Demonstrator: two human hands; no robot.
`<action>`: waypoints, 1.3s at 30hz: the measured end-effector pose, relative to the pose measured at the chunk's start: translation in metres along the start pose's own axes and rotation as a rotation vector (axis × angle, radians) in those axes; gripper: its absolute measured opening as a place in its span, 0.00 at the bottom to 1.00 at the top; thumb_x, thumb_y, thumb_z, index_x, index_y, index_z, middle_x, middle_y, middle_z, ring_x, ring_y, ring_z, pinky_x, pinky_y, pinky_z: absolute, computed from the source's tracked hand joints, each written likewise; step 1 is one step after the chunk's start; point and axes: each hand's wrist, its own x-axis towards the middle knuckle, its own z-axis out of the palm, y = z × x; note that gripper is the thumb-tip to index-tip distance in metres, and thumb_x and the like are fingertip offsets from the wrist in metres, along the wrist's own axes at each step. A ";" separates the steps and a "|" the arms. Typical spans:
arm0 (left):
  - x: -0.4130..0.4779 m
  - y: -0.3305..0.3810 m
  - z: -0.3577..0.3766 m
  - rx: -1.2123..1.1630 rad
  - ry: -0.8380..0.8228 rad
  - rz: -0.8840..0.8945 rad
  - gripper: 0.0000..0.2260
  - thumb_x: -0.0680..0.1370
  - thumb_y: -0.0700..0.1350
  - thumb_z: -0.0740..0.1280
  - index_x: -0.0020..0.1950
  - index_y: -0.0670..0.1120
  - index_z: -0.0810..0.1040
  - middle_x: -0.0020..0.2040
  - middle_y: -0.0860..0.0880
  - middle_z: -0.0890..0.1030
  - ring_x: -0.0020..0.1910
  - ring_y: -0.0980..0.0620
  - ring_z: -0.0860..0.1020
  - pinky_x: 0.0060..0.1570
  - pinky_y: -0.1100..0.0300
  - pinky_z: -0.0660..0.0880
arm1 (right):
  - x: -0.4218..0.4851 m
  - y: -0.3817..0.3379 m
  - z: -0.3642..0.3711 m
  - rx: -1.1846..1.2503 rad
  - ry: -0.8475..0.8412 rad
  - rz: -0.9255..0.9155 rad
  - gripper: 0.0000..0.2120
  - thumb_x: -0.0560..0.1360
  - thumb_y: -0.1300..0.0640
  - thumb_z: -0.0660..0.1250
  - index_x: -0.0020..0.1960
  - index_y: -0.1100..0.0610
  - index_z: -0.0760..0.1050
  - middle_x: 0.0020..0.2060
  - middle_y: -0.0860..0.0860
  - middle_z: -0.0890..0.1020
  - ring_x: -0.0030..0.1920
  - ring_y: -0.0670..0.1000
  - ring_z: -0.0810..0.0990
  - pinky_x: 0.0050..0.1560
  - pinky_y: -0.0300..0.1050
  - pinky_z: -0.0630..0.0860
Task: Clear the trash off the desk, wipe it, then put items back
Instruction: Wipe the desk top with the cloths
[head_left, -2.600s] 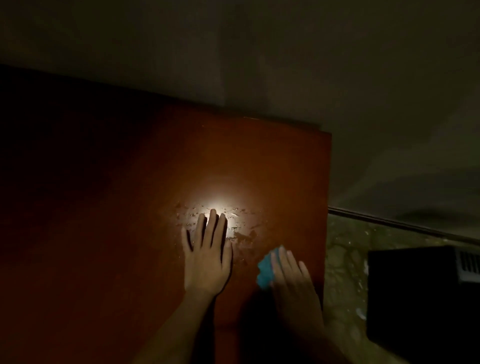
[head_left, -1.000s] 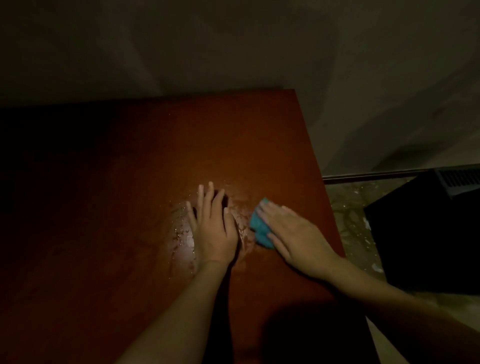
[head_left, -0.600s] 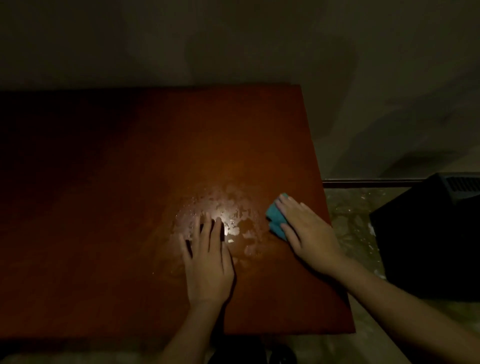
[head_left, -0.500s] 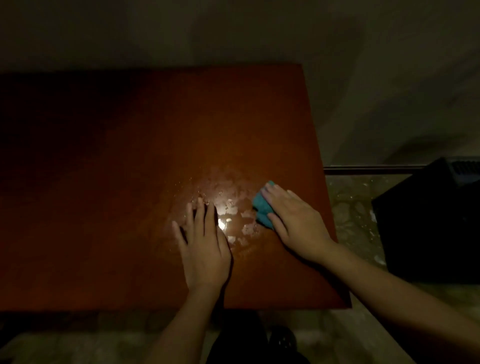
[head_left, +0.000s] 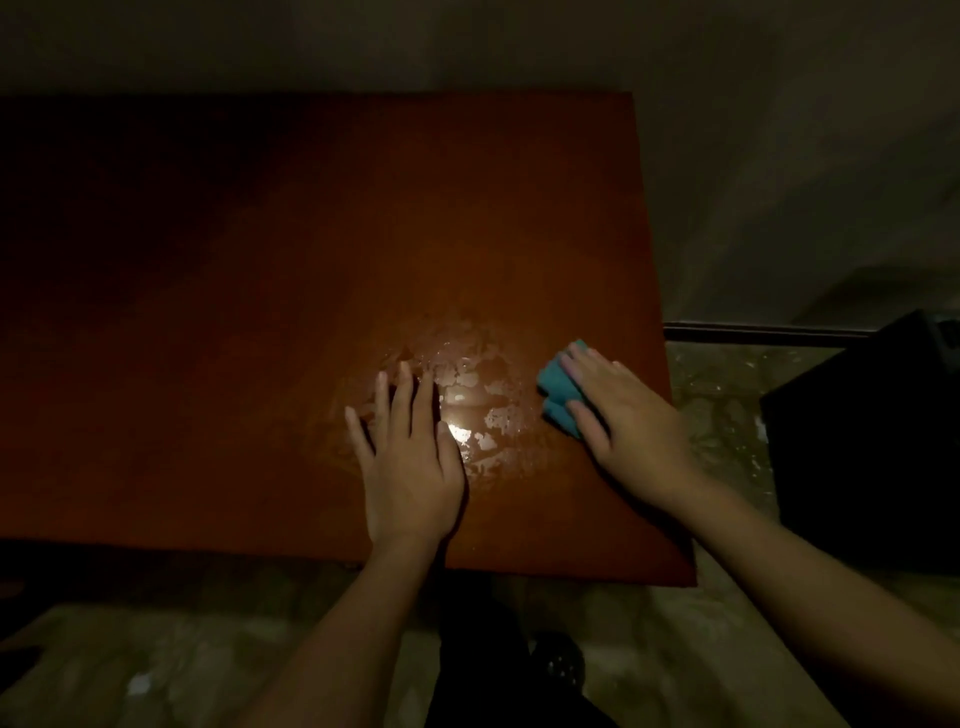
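Observation:
The reddish-brown wooden desk (head_left: 260, 291) fills most of the dim head view. A wet, shiny patch (head_left: 470, 400) with a bright light reflection lies near its front right part. My left hand (head_left: 408, 457) rests flat on the desk beside the patch, fingers straight. My right hand (head_left: 623, 421) presses flat on a folded teal cloth (head_left: 556, 389) at the right side of the patch, close to the desk's right edge. Most of the cloth is hidden under my fingers.
A black box-like object (head_left: 872, 447) stands on the speckled floor (head_left: 722, 410) right of the desk. A plain wall (head_left: 779, 156) runs behind and to the right. My dark shoe (head_left: 558, 665) shows below the desk's front edge.
My right hand has slid the teal cloth a little to the right, off the wet patch's edge. My left hand stays flat on the desk. The view has shifted slightly.

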 end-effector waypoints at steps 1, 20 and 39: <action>0.000 0.000 0.000 -0.003 -0.001 -0.001 0.26 0.80 0.54 0.44 0.77 0.48 0.58 0.78 0.50 0.52 0.77 0.52 0.44 0.74 0.43 0.38 | 0.001 -0.006 0.004 -0.010 0.003 0.004 0.26 0.78 0.48 0.51 0.73 0.57 0.65 0.71 0.53 0.68 0.71 0.49 0.64 0.69 0.56 0.67; 0.043 -0.016 -0.008 -0.026 0.015 -0.015 0.29 0.78 0.57 0.40 0.77 0.49 0.57 0.78 0.51 0.49 0.77 0.53 0.41 0.74 0.45 0.35 | -0.012 -0.031 0.019 0.010 -0.025 -0.067 0.23 0.79 0.48 0.54 0.72 0.52 0.66 0.71 0.46 0.68 0.71 0.43 0.65 0.71 0.44 0.63; 0.198 -0.069 -0.015 -0.017 -0.058 0.123 0.27 0.78 0.58 0.43 0.76 0.53 0.58 0.78 0.54 0.51 0.77 0.55 0.42 0.70 0.36 0.33 | 0.234 -0.005 0.036 -0.120 0.038 0.114 0.22 0.81 0.53 0.56 0.74 0.56 0.62 0.73 0.52 0.65 0.74 0.49 0.61 0.73 0.42 0.50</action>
